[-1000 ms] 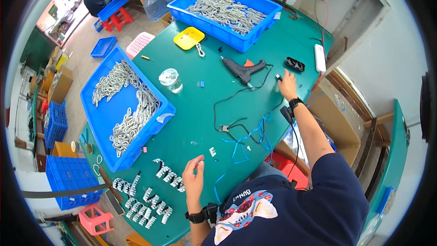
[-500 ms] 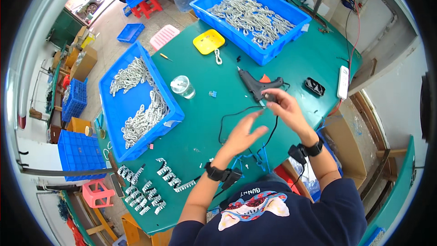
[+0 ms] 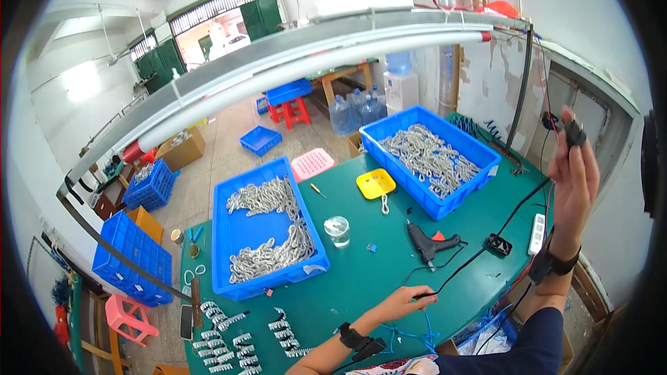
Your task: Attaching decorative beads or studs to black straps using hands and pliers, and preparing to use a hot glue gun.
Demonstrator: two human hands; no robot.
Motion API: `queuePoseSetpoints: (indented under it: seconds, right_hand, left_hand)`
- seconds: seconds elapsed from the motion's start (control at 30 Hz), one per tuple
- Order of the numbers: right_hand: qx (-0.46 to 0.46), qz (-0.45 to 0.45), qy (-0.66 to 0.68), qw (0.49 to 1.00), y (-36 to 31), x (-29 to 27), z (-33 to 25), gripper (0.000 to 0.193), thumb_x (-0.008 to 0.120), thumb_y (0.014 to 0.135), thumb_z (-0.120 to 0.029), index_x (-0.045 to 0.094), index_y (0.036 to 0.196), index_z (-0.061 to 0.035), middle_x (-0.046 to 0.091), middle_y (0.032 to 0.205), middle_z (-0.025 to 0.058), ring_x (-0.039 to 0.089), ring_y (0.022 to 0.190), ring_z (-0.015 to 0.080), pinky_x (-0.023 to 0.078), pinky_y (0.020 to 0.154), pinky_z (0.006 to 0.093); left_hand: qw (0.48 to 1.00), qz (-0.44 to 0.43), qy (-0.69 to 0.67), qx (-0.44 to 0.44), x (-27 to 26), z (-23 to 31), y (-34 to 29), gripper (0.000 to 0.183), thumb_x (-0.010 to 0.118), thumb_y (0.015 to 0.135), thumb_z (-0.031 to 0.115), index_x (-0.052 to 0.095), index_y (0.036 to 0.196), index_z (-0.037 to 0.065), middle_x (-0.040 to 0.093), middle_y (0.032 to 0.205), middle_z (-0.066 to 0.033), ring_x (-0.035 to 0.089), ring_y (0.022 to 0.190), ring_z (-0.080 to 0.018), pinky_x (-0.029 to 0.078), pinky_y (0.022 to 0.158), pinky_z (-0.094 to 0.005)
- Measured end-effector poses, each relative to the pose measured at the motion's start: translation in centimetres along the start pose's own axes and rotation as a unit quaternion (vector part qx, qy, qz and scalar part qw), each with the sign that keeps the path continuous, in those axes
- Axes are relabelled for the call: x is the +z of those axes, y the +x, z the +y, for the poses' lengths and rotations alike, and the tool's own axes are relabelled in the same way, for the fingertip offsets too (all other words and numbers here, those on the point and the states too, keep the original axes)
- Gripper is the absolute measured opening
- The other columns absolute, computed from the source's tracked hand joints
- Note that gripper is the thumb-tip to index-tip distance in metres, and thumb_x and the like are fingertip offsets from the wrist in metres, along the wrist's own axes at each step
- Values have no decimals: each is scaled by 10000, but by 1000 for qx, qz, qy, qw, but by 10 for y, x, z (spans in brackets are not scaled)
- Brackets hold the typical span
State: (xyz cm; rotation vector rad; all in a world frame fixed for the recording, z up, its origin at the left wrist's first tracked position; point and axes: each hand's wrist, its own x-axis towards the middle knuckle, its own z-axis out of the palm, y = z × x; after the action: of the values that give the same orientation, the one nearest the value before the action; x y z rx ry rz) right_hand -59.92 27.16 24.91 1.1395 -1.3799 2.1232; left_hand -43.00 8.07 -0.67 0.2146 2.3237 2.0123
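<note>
My right hand (image 3: pixel 578 177) is raised at the far right with a black power plug (image 3: pixel 575 132) in its fingers. A black cord (image 3: pixel 456 277) stretches from near that hand down to my left hand (image 3: pixel 406 301), which is closed on it low over the table. Beyond the left hand, a black hot glue gun (image 3: pixel 425 242) with an orange-red trigger lies on the green table (image 3: pixel 358 258). A small black tray (image 3: pixel 498 244) sits behind the stretched cord. Close to my right forearm is a white power strip (image 3: pixel 537 234).
Two blue bins (image 3: pixel 314 264) hold silvery-white twisted cord or chain loops. Between them are a yellow tray (image 3: pixel 376 183), a plastic cup (image 3: pixel 337 230) and a small screwdriver (image 3: pixel 318 191). Striped coiled pieces (image 3: pixel 244 354) lie at front left. A lamp tube (image 3: pixel 313 62) crosses overhead.
My right hand has risen far up and to the right with the plug. My left hand has closed on the cord, which is now drawn out between my hands. The view has tilted up.
</note>
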Motion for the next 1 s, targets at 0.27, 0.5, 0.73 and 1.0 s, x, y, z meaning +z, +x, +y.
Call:
queuePoseSetpoints:
  seconds: [0.27,0.5,0.73,1.0]
  right_hand:
    - [-209,-129,-122,962,125,117,-44,346,541,922,-160,545,1219,17,581,797,-21,399,579,10,330,500,164]
    - [-242,-183,-192,933,210,190,-3,273,570,899,-170,599,1120,-12,672,847,73,507,601,69,409,539,218]
    - [-371,-110,-180,904,243,231,3,243,578,871,-152,632,1079,-39,670,826,160,619,651,235,493,627,337]
    - [-344,-257,-324,843,262,246,23,229,558,843,-88,663,1036,-25,671,959,164,626,830,345,486,777,389]
  left_hand:
    - [993,47,97,36,-60,128,-30,262,559,936,253,651,1069,47,621,847,-41,571,804,-105,469,735,-265]
    - [694,313,562,322,-195,251,11,374,699,805,272,612,1119,89,560,1197,-125,516,1148,-301,407,983,-396]
    - [439,553,678,203,-291,385,81,579,672,777,516,627,974,-26,621,977,-140,604,862,-277,475,777,-366]
    - [750,419,508,63,-315,384,88,690,697,641,682,685,737,-2,585,621,-76,564,600,-169,436,592,-299]
